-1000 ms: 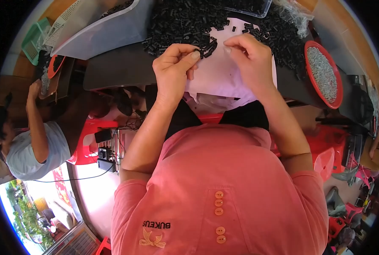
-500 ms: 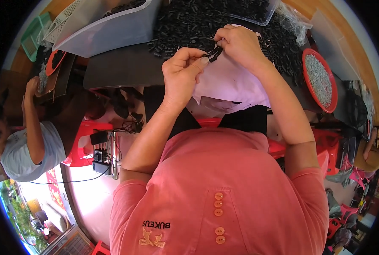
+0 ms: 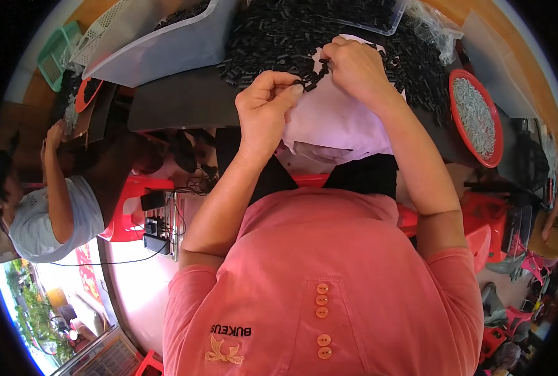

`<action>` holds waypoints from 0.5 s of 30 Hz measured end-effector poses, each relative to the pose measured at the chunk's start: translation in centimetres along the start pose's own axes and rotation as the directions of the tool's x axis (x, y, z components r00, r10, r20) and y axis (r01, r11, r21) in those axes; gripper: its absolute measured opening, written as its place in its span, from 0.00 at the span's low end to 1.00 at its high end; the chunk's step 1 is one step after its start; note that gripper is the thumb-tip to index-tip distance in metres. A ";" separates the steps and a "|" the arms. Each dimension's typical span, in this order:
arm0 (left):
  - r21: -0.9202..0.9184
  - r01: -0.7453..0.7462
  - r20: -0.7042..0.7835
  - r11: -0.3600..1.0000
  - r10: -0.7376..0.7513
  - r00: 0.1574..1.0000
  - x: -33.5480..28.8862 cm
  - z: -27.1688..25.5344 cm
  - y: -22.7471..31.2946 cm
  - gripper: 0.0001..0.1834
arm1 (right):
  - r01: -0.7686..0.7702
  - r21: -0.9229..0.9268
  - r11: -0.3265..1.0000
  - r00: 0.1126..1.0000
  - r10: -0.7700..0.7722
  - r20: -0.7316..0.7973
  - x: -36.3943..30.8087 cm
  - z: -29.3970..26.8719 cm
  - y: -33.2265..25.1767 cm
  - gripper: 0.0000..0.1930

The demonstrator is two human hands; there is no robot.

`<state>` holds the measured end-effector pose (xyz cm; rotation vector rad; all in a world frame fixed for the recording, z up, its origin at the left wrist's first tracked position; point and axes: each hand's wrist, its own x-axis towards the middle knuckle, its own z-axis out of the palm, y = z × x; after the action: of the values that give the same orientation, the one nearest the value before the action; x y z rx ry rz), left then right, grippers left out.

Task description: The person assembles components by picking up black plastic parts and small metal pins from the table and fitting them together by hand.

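hands (image 3: 307,84) on black parts (image 3: 310,80) (pinched)

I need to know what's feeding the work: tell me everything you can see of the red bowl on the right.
The red bowl is round and shallow, plastic by the look, with a thick rim. It sits flat on the dark table at the person's right, beyond the right forearm, beside the heap of black parts. It is nearly full of small grey pieces, too fine to tell apart. Neither hand touches it.
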<state>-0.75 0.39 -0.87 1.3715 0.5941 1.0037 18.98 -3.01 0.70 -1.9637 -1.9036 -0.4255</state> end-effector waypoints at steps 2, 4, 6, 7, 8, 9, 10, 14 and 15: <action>0.016 0.002 0.004 1.000 -0.002 1.000 0.1 0.0 0.0 0.05 | 0.000 -0.006 1.000 1.000 0.000 -0.003 0.0 0.0 0.0 0.08; 0.011 0.002 0.002 1.000 -0.003 1.000 0.0 0.1 0.0 0.06 | 0.015 -0.031 0.999 1.000 -0.015 -0.005 -0.1 0.1 0.0 0.08; 0.007 -0.003 -0.004 1.000 0.003 1.000 0.0 0.2 0.0 0.05 | 0.015 -0.040 0.999 1.000 -0.016 -0.022 -0.1 0.4 0.1 0.08; -0.001 -0.008 -0.012 1.000 0.008 1.000 0.0 0.3 0.0 0.04 | 0.017 -0.051 0.999 0.999 -0.019 -0.035 0.0 0.5 0.1 0.08; 0.001 -0.007 -0.010 1.000 0.007 1.000 0.0 0.3 0.0 0.04 | 0.014 -0.049 0.999 0.999 -0.016 -0.036 0.0 0.6 0.0 0.08; 0.009 -0.013 -0.015 1.000 0.013 1.000 0.0 0.3 0.0 0.04 | 0.017 -0.062 0.998 1.000 -0.018 -0.019 0.1 0.6 0.0 0.08; 0.017 -0.022 -0.021 1.000 0.022 1.000 0.1 0.3 0.0 0.04 | 0.020 -0.075 0.997 1.000 -0.020 -0.003 0.2 0.6 -0.1 0.08; 0.001 -0.024 -0.022 1.000 0.024 0.999 0.1 0.3 -0.2 0.04 | 0.005 -0.081 0.997 1.000 -0.006 -0.017 0.0 0.7 -0.2 0.07; -0.009 -0.025 -0.020 1.000 0.025 0.999 0.1 0.4 -0.2 0.04 | 0.000 -0.097 0.995 1.000 -0.002 -0.019 0.1 0.7 -0.3 0.06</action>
<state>-0.33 0.31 -1.02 1.3654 0.5881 1.0403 18.69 -2.65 0.14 -2.0125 -1.9053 -0.5450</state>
